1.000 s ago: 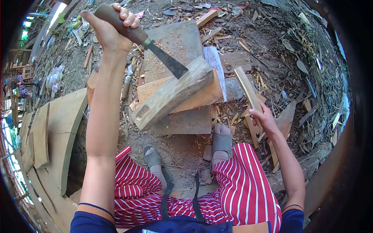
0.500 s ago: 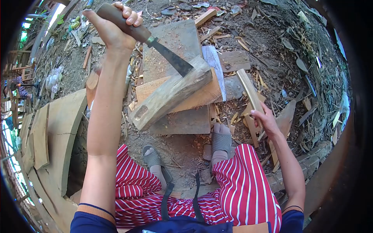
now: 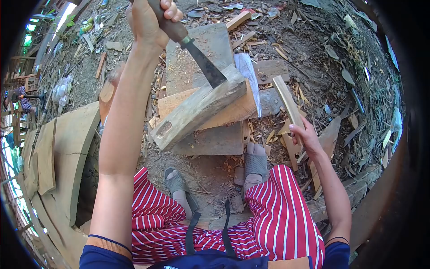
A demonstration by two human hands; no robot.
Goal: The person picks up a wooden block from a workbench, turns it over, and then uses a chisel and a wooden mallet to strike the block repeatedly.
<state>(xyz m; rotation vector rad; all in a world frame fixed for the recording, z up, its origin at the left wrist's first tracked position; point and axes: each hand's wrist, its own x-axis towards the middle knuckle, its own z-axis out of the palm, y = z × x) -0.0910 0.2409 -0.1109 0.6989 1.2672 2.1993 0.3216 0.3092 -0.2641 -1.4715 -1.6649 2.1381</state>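
Note:
My left hand [image 3: 152,22] is wrapped round the thick wooden handle of a machete [image 3: 202,60], raised at the top of the view. Its dark blade slants down to the right, and the blade's end meets the upper edge of a weathered wooden block [image 3: 192,107]. This block lies slantwise across an orange-brown plank [image 3: 239,110], with a slot cut near its lower left end. Off to the right, my right hand [image 3: 307,136] grips a narrow wooden stick [image 3: 289,101] by its lower part, and the stick points up and left.
Wide boards [image 3: 208,143] lie under the block, between and beyond my sandalled feet [image 3: 256,166]. A large curved slab [image 3: 74,152] leans at the left. Wood chips and offcuts [image 3: 238,20] litter the dirt ground, and a bluish-white piece of wood [image 3: 247,74] lies beside the block.
My left hand has shifted up and to the right, tilting the machete handle steeper while the blade's end stays at the block. The right hand with the stick has barely moved.

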